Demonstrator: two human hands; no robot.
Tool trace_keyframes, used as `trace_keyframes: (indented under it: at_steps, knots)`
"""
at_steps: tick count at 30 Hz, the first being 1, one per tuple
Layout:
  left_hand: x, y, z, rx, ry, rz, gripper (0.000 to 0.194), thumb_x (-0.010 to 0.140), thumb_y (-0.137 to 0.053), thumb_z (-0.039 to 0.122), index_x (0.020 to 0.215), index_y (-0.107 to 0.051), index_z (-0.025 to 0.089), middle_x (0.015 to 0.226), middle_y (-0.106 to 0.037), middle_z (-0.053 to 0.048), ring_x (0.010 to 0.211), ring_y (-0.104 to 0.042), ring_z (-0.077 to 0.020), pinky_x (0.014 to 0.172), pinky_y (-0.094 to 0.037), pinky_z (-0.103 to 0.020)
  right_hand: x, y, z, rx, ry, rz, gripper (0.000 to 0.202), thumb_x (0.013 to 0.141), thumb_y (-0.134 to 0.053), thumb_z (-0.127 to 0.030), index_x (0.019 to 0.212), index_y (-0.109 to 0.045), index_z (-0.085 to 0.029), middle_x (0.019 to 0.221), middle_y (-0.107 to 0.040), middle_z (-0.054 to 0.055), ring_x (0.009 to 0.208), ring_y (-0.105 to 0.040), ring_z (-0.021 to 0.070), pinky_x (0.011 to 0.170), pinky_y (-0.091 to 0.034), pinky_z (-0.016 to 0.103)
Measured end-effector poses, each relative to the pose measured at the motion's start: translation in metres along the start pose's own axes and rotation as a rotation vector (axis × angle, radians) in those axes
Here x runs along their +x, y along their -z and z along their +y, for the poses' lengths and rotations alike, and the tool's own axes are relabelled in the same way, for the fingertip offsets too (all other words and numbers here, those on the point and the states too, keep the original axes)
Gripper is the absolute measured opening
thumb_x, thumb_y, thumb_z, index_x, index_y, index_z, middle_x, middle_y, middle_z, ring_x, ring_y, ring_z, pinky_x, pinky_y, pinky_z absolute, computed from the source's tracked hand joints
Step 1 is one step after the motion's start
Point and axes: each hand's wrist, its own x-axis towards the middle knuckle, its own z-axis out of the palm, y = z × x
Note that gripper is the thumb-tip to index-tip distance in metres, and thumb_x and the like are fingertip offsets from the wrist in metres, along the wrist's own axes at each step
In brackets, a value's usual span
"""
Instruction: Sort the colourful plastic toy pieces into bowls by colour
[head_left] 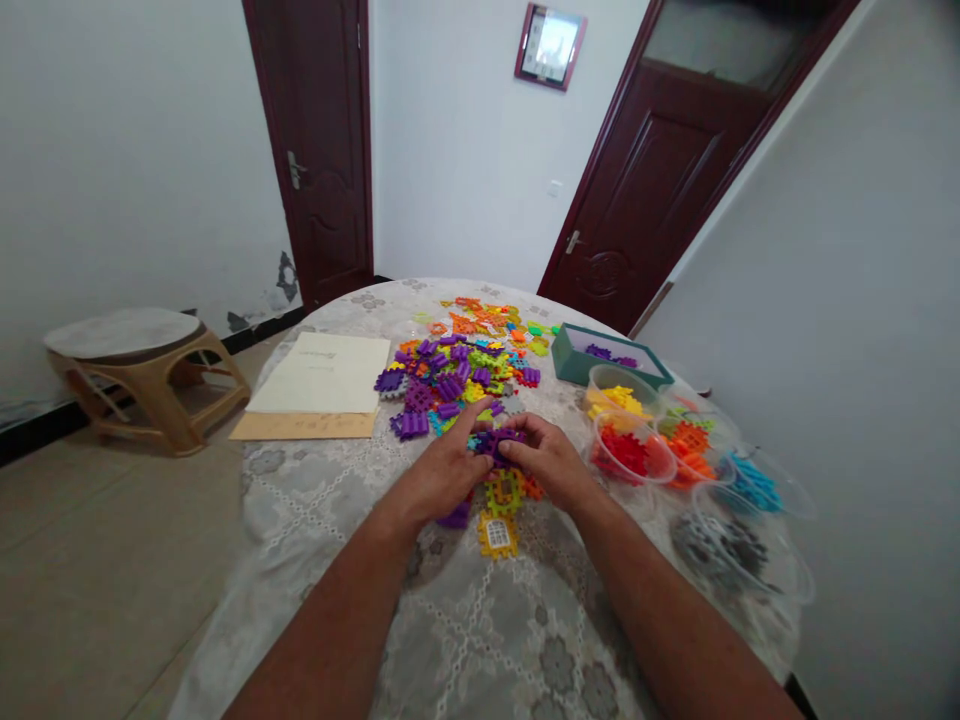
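Two forearms [341,600], two hands [450,458] on one purple piece [491,444]

Clock from the hands. 2 hands: left hand [456,455], right hand [551,455], 1 purple piece [496,445] between. 1 labelled yellow piece [499,535], 6 o'clock. Piled pieces [450,375], 11: too tangled to count. Clear tubs [660,462], 2 to 4: at least 5. 1 green box [566,365], 2. 1 white paper [326,375], 1 brown sheet [304,427], 10. 1 stool [127,335], 9. 2 doors [330,150], 11 and 1.
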Motion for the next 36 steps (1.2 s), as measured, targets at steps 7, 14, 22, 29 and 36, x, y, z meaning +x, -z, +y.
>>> trace_keyframes:
  at_steps: [7,14,22,29,36]
  knots:
    - [-0.004,-0.004,0.017,-0.060,0.081,-0.102,0.088,0.083,-0.068,0.022,0.162,-0.032,0.030,0.152,-0.055,-0.015,0.090,-0.071,-0.0181,0.084,-0.060,-0.036,-0.014,0.014,-0.025,-0.098,-0.062,-0.158,0.025,0.085,-0.075,-0.034,0.104,-0.065,-0.020,0.079,-0.067,-0.002,0.063,-0.059,0.0111,0.057,-0.047,0.023]
    - [-0.006,-0.007,0.021,-0.068,0.170,-0.125,0.078,0.082,-0.070,0.027,0.155,-0.044,0.025,0.136,-0.064,-0.014,0.098,-0.073,-0.0227,0.082,-0.061,-0.037,-0.037,0.026,-0.019,0.060,-0.225,-0.112,0.038,0.085,-0.075,-0.041,0.114,-0.063,-0.019,0.071,-0.065,-0.003,0.052,-0.055,0.0100,0.049,-0.045,0.022]
    - [0.000,0.006,0.014,-0.067,0.164,0.036,0.060,0.082,-0.073,0.042,0.136,-0.059,0.019,0.126,-0.070,-0.015,0.094,-0.076,-0.0243,0.083,-0.062,-0.040,-0.017,0.100,-0.065,-0.308,-0.327,-0.230,0.033,0.086,-0.077,-0.028,0.117,-0.071,-0.020,0.074,-0.071,0.000,0.053,-0.061,0.0111,0.049,-0.050,0.021]
    - [0.002,0.007,0.017,-0.058,0.170,0.079,0.055,0.080,-0.074,0.045,0.127,-0.063,0.017,0.117,-0.073,-0.014,0.094,-0.075,-0.0256,0.080,-0.063,-0.041,0.084,0.191,-0.102,-0.180,-0.202,0.509,0.025,0.082,-0.073,-0.008,0.106,-0.066,-0.015,0.074,-0.069,0.003,0.056,-0.061,0.0105,0.053,-0.054,0.020]
    - [0.001,0.012,0.021,-0.033,0.147,0.098,0.052,0.083,-0.072,0.045,0.125,-0.063,0.016,0.112,-0.074,-0.012,0.091,-0.075,-0.0234,0.079,-0.063,-0.040,0.104,0.195,-0.088,-0.171,0.024,0.819,0.036,0.082,-0.061,-0.008,0.117,-0.062,-0.016,0.105,-0.069,0.008,0.073,-0.067,0.0109,0.059,-0.055,0.019]
